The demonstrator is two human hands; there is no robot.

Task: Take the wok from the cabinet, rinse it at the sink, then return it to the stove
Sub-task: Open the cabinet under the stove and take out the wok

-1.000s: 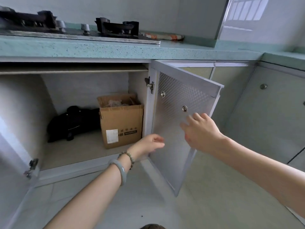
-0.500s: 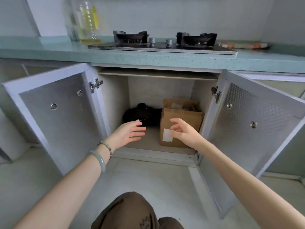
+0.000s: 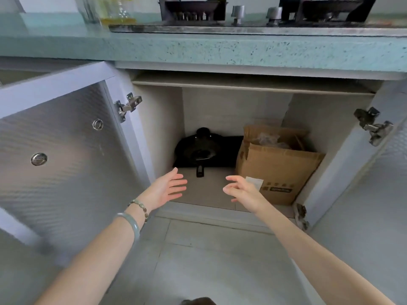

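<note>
The round black wok (image 3: 204,150) sits on the floor of the open pale-grey under-counter cabinet (image 3: 222,106), toward the back left, its short handle (image 3: 200,171) pointing out at the opening. An open brown cardboard box (image 3: 279,168) stands just to its right (whether the two touch is hard to tell).

Both hands hover at the mouth of the cabinet and hold nothing. The left hand (image 3: 168,188) is spread with straight fingers, palm turned inward, just short of the handle. The right hand (image 3: 242,190) has its fingers loosely curved, in front of the box's white label.

The left wrist wears a pale green bangle (image 3: 130,223) and a beaded bracelet (image 3: 141,208). The silvery embossed left door (image 3: 66,161) stands wide open. Above, the speckled teal countertop (image 3: 198,49) carries the black two-burner gas stove (image 3: 253,27), with a clear bottle of yellow oil (image 3: 114,9) to its left
</note>
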